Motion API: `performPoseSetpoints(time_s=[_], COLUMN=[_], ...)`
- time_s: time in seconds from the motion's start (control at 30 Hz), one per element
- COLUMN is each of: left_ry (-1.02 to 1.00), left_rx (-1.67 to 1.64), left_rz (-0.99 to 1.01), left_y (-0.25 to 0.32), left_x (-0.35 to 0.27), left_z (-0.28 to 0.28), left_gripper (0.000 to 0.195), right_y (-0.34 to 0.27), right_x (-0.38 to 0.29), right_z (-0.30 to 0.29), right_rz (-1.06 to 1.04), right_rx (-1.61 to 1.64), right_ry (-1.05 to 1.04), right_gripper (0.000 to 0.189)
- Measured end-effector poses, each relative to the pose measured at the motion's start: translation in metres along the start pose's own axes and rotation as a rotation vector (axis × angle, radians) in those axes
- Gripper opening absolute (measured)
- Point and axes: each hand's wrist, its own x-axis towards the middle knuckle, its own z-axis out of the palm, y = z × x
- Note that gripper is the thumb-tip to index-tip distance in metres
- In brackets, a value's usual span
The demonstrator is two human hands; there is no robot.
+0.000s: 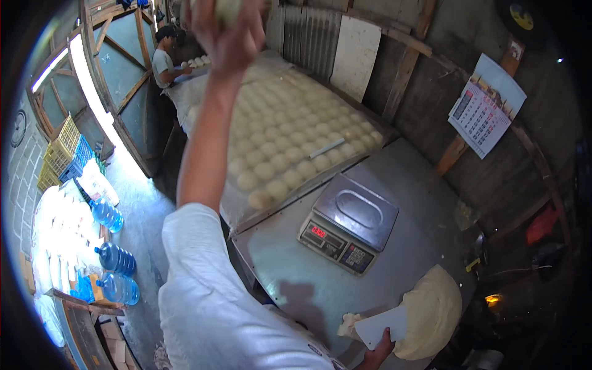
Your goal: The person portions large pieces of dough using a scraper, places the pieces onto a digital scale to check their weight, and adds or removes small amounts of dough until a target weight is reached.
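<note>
My left hand (229, 39), blurred, is raised at the top edge with its fingers around a pale lump of dough (228, 10), partly cut off by the frame. Low on the right, my right hand (383, 348) grips a flat white dough scraper (383, 323). The scraper lies between a small piece of dough (349, 323) and a large dough mass (432, 314) on the metal table (277, 249). A digital scale (356, 210) with a lit red display stands on that table, its metal pan bare. Beyond it, many dough balls (277, 188) sit in rows under a clear sheet.
A white stick (327, 148) lies on the sheet. Another person (163, 62) stands at the far left end near more dough balls (199, 61). Water bottles (116, 259) and stacked crates (64, 152) stand on the left floor. A calendar (488, 104) hangs at right.
</note>
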Motion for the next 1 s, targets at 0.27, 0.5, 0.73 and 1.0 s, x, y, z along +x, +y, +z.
performPoseSetpoints(time_s=[0.27, 0.5, 0.73, 1.0], left_ry=[-0.314, -1.642, -2.079, -2.036], left_rx=[-0.652, -1.763, -1.901, -2.014], left_rz=[-0.277, -0.984, -0.371, -0.633], left_y=[0.034, 0.319, 0.361, 0.462], left_x=[0.032, -0.152, -0.091, -0.145], left_z=[-0.019, -0.372, -0.544, -0.578], left_gripper=[0.034, 0.048, 0.121, 0.050], right_y=[0.010, 0.011, 0.002, -0.028], right_x=[0.010, -0.042, -0.073, -0.071], right_z=[-0.008, 0.001, -0.045, -0.064], right_rz=[-0.121, 0.018, 0.082, 0.075], right_rx=[0.015, -0.024, -0.101, -0.110], right_ry=[0.029, 0.010, 0.274, 0.427], right_gripper=[0.043, 0.046, 0.048, 0.050])
